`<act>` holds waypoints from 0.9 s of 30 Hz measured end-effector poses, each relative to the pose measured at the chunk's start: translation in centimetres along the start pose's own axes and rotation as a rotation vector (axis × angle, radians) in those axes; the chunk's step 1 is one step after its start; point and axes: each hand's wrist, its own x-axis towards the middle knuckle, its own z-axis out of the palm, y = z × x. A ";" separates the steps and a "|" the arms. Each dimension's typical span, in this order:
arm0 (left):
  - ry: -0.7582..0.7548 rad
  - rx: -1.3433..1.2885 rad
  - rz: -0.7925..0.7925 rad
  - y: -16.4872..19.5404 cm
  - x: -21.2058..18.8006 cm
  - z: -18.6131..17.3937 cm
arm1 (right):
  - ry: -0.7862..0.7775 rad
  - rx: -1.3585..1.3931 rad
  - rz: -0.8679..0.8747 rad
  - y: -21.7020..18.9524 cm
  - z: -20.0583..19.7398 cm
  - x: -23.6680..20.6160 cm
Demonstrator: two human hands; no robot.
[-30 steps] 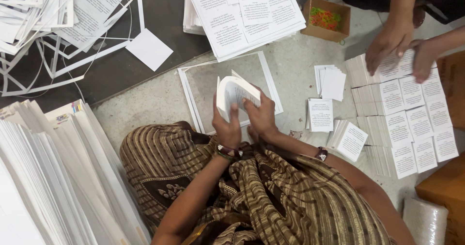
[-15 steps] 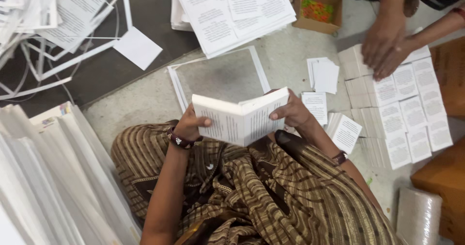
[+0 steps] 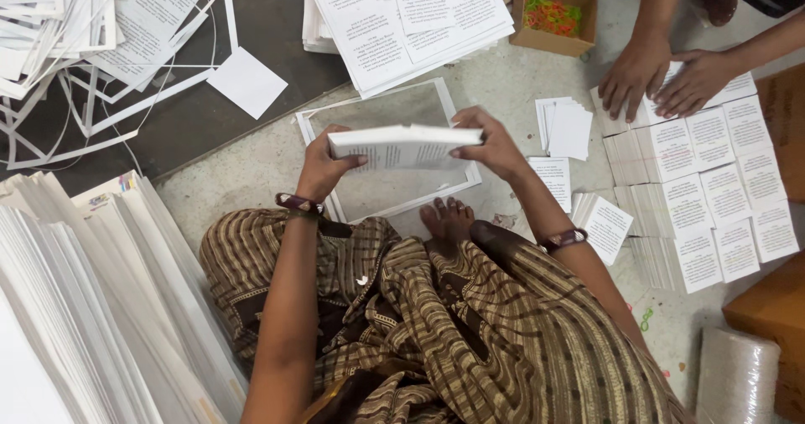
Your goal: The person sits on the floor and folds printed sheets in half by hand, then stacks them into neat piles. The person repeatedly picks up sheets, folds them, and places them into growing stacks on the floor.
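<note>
White printed paper makes up the stack of sheets (image 3: 404, 145) held at the centre of the frame, just above the person's lap. The stack is thick, squared at its edges and held nearly level, so that its long edge shows as a pale band with fine lines of grey print on the upper face. The left hand (image 3: 323, 166) clamps the stack's left end, thumb on top and fingers curled beneath. The right hand (image 3: 495, 145) pinches the right end in the same manner, fingers wrapped over the edge.

Directly below the stack, a grey board with a white border (image 3: 387, 151) lies on the concrete floor, partly covered by the stack and the hands. A bare foot (image 3: 448, 219) rests at the board's lower edge, against the brown striped garment (image 3: 436, 323).

At upper centre lie large printed sheets (image 3: 411, 13); beside them, a small cardboard box (image 3: 553, 15) holds coloured rubber bands. At the right of the frame, rows of small printed cards (image 3: 713, 197) stand in stacks, with another person's two hands (image 3: 662, 76) flat upon the upper ones. Paper offcuts (image 3: 92, 63) are strewn at upper left. Tall piles of white sheets (image 3: 84, 306) fill the lower left.
</note>
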 end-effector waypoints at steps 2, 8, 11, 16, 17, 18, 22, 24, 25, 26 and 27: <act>0.070 0.204 0.050 0.0 0.5 0.4 | -0.087 -0.252 -0.126 0.5 0.5 0.4; 0.093 0.839 -0.056 3.0 -1.7 0.8 | -0.027 -0.872 -0.185 1.2 2.7 -1.1; 0.054 1.103 0.056 4.7 -2.7 1.8 | -0.039 -1.096 -0.297 0.5 4.2 -1.8; 0.055 1.573 0.317 2.6 -1.3 7.3 | -0.050 -1.185 -0.409 0.1 7.8 -1.8; -0.004 1.522 0.284 1.9 -1.4 7.5 | -0.071 -1.185 -0.399 0.1 8.1 -1.8; -0.063 1.467 0.254 1.2 -1.5 7.7 | -0.091 -1.188 -0.387 0.1 8.3 -1.7; -0.126 1.396 0.319 0.0 -1.4 7.1 | -0.119 -1.125 -0.400 0.3 7.9 -1.2; -0.092 1.384 0.220 0.0 -0.9 7.4 | -0.093 -1.173 -0.350 0.4 7.8 -0.6; -0.071 1.380 0.171 0.1 -0.5 7.7 | -0.051 -1.152 -0.343 0.5 7.9 -0.2; -0.021 1.376 0.150 0.0 -0.1 8.1 | -0.009 -1.131 -0.333 0.7 8.1 0.3; 0.025 1.372 0.129 -0.1 0.2 8.6 | 0.033 -1.109 -0.320 0.9 8.3 0.6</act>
